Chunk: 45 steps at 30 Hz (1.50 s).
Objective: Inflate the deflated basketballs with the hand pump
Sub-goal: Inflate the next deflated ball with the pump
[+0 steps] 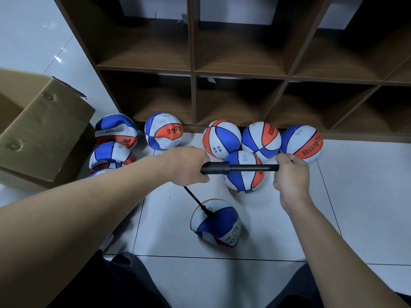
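While both hands hold the pump level above the floor, the scene reads so:

Open room: bare white tile floor (333, 218) lies to the right of the crumpled ball; a cardboard box (40, 130) closes the left edge, and a brown wooden cubby shelf (193, 72) closes the far side.
Left hand (189, 166): curled round the thick barrel end of the black hand pump (224, 168).
Right hand (291, 172): gripping the handle end of the slim rod.
Hose (195, 198): thin, black, running down from the barrel into the deflated basketball (215, 223) on the floor between the forearms.
Materials: the ball is creased and caved, with blue, white and orange panels.
Round balls (260, 140): four in a cluster below the shelf.
Limp balls (115, 132): beside the box.
Writing: "CHILDREN", partly readable, on a limp ball; Chinese characters on others.
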Available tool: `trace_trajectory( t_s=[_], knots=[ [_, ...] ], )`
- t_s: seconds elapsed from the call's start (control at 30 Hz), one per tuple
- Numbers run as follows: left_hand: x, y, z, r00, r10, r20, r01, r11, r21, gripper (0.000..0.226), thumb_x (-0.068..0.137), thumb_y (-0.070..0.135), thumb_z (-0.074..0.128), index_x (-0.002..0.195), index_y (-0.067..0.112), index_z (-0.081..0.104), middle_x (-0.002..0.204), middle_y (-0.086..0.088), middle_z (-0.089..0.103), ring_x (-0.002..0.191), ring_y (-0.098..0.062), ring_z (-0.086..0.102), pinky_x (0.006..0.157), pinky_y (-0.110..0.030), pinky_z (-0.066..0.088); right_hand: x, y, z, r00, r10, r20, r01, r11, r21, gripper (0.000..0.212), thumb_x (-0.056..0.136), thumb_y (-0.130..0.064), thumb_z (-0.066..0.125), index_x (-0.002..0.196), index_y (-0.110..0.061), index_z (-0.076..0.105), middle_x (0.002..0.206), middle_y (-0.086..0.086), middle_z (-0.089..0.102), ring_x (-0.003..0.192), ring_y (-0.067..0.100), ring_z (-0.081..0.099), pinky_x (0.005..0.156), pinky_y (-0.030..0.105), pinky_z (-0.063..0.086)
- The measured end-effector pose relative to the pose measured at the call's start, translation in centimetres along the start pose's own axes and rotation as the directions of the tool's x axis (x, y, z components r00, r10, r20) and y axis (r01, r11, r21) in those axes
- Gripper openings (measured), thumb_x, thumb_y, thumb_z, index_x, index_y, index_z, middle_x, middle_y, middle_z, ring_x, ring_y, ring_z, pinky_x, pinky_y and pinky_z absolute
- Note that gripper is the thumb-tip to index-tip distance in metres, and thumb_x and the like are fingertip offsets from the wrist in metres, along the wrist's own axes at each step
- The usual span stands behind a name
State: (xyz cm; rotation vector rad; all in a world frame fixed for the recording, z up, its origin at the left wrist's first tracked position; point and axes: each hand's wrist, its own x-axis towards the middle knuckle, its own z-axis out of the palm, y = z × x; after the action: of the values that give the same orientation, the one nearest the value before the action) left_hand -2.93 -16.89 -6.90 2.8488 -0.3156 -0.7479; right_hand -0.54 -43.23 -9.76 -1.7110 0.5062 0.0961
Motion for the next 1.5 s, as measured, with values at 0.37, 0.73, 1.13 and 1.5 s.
trace_trajectory(
  t_s=[0.37, 0.73, 1.13, 1.5],
  knots=[
    [-0.2, 1.2, 1.4, 0.998, -0.003, -0.056, 0.004, 1.0, 0.012, 0.019, 0.099, 0.043, 0.06, 0.091, 0.025, 0.061, 0.079, 0.005, 0.059, 0.072, -0.016, 0.058, 0.06, -0.033, 0.045, -1.9, 0.8, 2.1, 0.998, -0.062, -0.003, 0.062, 0.997, -0.036, 0.028, 0.097, -0.016, 0.053, 0.07, -0.016, 0.05, 0.063, -0.006, 0.056, 0.059, 0.012, 0.051, 0.052, 0.023, 0.048],
    [-0.1, 1.8, 1.1, 0.998, 0.031, -0.058, -0.028, 0.999, 0.046, 0.018, 0.101, 0.045, 0.058, 0.095, 0.028, 0.061, 0.081, 0.005, 0.06, 0.074, -0.017, 0.06, 0.066, -0.036, 0.053, -3.7, 1.0, 3.9, 0.992, -0.094, 0.081, 0.102, 0.989, -0.108, 0.029, 0.096, -0.022, 0.052, 0.072, -0.011, 0.039, 0.064, -0.003, 0.039, 0.063, 0.019, 0.035, 0.059, 0.035, 0.034],
    [-0.3, 2.7, 1.2, 0.995, 0.068, -0.074, -0.065, 0.997, 0.037, 0.018, 0.1, 0.043, 0.06, 0.089, 0.029, 0.056, 0.079, 0.005, 0.058, 0.07, -0.014, 0.055, 0.06, -0.031, 0.039, -5.2, 1.4, 5.1, 0.972, -0.147, 0.182, 0.18, 0.968, -0.177, 0.031, 0.101, -0.016, 0.05, 0.071, -0.017, 0.04, 0.066, -0.004, 0.037, 0.06, 0.014, 0.033, 0.061, 0.034, 0.036],
    [-0.2, 2.4, 1.3, 0.996, 0.069, -0.064, -0.068, 0.997, 0.02, 0.021, 0.099, 0.045, 0.061, 0.086, 0.031, 0.054, 0.079, 0.006, 0.058, 0.072, -0.016, 0.057, 0.06, -0.031, 0.04, -4.7, 1.5, 4.9, 0.969, -0.145, 0.201, 0.181, 0.968, -0.175, 0.033, 0.103, -0.015, 0.051, 0.07, -0.018, 0.044, 0.06, -0.01, 0.04, 0.052, 0.007, 0.039, 0.048, 0.016, 0.037]
  ],
)
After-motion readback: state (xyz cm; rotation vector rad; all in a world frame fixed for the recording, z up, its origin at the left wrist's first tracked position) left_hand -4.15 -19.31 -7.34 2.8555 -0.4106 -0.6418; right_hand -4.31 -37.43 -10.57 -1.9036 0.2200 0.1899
